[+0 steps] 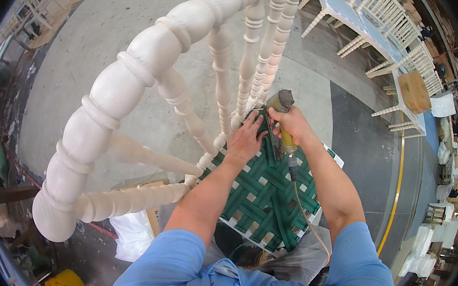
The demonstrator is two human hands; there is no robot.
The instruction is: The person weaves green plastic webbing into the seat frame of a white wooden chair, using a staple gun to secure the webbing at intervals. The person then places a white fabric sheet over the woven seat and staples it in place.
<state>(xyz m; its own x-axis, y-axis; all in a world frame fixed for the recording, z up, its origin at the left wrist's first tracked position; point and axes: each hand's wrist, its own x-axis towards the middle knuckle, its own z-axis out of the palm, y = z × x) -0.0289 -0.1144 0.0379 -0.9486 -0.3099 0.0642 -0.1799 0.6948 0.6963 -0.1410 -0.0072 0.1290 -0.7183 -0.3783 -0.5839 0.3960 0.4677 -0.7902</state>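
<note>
A whitish turned-wood chair frame (155,47), with beaded rails and spindles, stands tilted in front of me. Green webbing straps (268,193) are woven across its seat, with pale gaps between them. My right hand (293,121) is wrapped around a yellow and dark air stapler (286,140), its nose down by the seat's far edge. Beside the tool, my left hand (246,138) lies with fingers stretched out on the webbing, close to the base of the spindles. The stapler's tip and the spot under it are hidden.
A thin air hose (304,208) runs from the stapler toward my lap. White chairs (362,23) stand in a row at the far right, near a cardboard box (414,91). A white plastic bag (131,235) lies at lower left, and something yellow (65,281) is below it.
</note>
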